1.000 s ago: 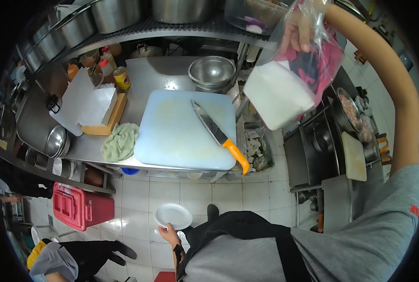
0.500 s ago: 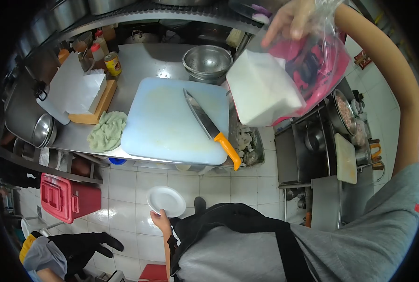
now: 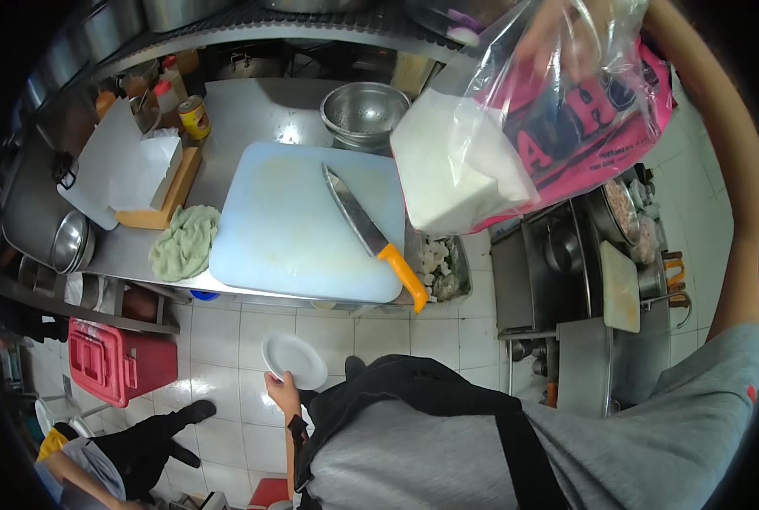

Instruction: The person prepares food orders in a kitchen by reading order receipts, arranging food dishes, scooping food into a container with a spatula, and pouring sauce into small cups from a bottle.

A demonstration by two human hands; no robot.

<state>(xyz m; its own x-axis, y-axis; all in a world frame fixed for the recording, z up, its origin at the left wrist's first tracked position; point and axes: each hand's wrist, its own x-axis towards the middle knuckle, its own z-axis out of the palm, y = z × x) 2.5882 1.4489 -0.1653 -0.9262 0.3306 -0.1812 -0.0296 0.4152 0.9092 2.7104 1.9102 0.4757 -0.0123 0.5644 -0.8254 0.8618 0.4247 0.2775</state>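
In the upper right, beside the pale cutting board (image 3: 303,238), the right hand (image 3: 562,42), blurred behind plastic, is closed on a glossy, wrinkled clear bag (image 3: 541,144). Its long axis slants from a white, squarish lower-left end to a pink, dark-lettered upper-right side. Over tiled floor (image 3: 213,370), the left hand (image 3: 283,393) pinches the rim of 1 smooth, round white plate (image 3: 296,360), tilted.

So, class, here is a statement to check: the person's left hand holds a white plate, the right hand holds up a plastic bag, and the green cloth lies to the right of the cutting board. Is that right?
Not quite: the head view shows the green cloth to the left of the cutting board, not the right.
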